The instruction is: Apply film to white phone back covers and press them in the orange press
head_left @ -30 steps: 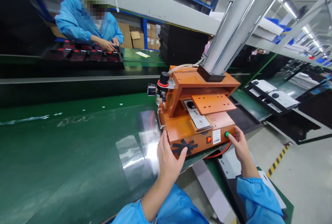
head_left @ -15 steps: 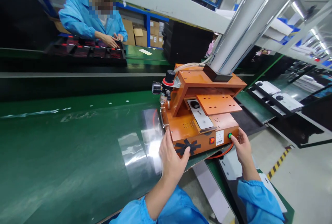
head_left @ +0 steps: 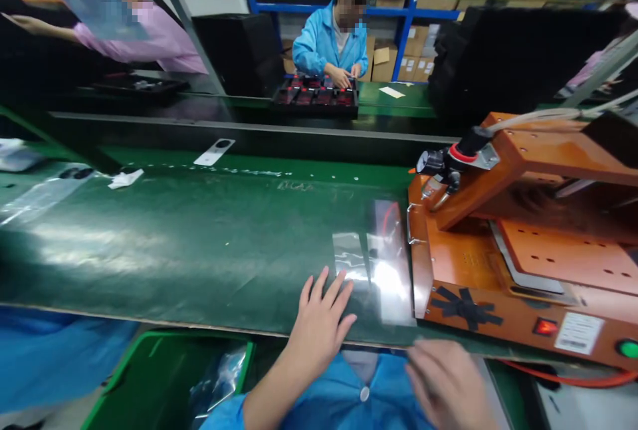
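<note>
Across the whole width of the view runs the green counter (head_left: pixel 174 250), a long belt-like surface with a dark channel behind it. At its right end sits the orange press machine (head_left: pixel 498 270), its upper plate overhanging a lower bed, with a black gauge and red-collared regulator (head_left: pixel 448 161) at its back left corner, a black tape cross on the front face, and a red switch (head_left: pixel 545 327), a white label and a green button (head_left: pixel 629 349) along the front. Beyond the channel, a person in a blue coat (head_left: pixel 329 41) works over a black tray (head_left: pixel 316 96), and a person in a pink top (head_left: pixel 149 41) reaches out at the far left; stacks of black trays stand near them. Below the near edge stands a green bin (head_left: pixel 124 383) with clear wrapping inside. Just left of the machine lies a clear film sheet (head_left: pixel 383 264), flat and glinting on the counter. The left hand (head_left: pixel 319 320) rests palm down with fingers spread, its grip wide and holding nothing, its fingertips touching the near left edge of that film. The right hand (head_left: pixel 448 383) is blurred below the counter edge, near the body; I cannot tell its grip. A small white part (head_left: pixel 214 152) and a white scrap (head_left: pixel 124 179) lie far up the counter.
</note>
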